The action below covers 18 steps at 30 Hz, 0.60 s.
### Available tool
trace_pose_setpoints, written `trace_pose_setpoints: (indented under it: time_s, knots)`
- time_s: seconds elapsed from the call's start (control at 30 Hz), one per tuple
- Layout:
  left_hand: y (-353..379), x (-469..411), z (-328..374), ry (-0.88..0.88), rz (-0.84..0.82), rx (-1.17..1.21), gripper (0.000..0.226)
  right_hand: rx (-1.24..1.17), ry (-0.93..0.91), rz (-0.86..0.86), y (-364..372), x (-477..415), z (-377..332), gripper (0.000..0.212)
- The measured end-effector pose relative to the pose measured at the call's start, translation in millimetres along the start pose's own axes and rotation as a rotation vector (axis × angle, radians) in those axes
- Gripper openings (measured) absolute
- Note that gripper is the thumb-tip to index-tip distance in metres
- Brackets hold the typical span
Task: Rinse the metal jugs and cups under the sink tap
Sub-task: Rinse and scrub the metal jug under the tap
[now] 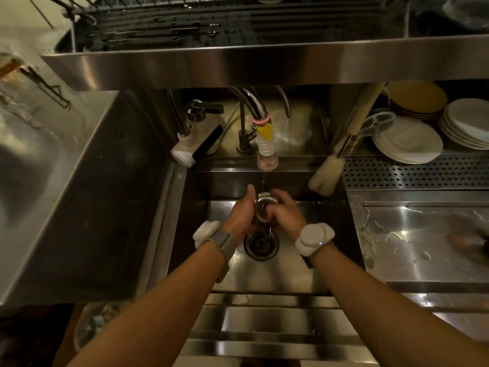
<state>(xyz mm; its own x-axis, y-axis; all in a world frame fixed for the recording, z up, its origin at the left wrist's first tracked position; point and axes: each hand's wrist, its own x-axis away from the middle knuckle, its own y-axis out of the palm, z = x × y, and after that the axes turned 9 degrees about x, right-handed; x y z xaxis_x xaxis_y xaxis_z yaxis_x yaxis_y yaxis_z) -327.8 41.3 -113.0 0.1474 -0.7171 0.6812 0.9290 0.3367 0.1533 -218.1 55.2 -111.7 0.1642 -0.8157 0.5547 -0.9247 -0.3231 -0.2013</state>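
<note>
I am logging: steel shelf (264, 67) spanning beyond both hands; sink basin (280, 274) lying beneath them; wet counter (412, 234) gleaming right of them; plates (407, 140) sitting beyond-right; left hand (240, 218) and right hand (285, 213) together gripping a metal cup (264, 207) under the tap (267, 152).

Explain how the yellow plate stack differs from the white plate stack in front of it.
The yellow plate stack is yellow on top with dark edges; the white plate stack is white throughout. The yellow stack sits farther back; the white stack sits in front of it. Both hold round plates.
</note>
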Motion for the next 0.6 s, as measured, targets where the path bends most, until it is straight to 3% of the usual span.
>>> trace_pose_setpoints:
  time_s: [0.1,0.23,0.43,0.53,0.6]
  knots:
    - [9,6,1,0.093,0.006,-0.021,0.044,-0.050,-0.061,0.104,3,2,-1,0.061]
    - [3,10,-18,-0.076,0.019,-0.171,0.053,0.167,0.058,0.010,2,3,12,0.044]
    - [27,41,10,0.124,-0.006,-0.365,0.057,0.158,0.043,0.066,-18,38,-12,0.064]
    - [46,58,21,0.183,-0.003,-0.469,0.060,0.169,-0.012,0.103,-44,58,-30,0.045]
    - [61,71,27,0.210,-0.027,-0.442,0.064,0.205,-0.078,0.130,-64,72,-41,0.014]
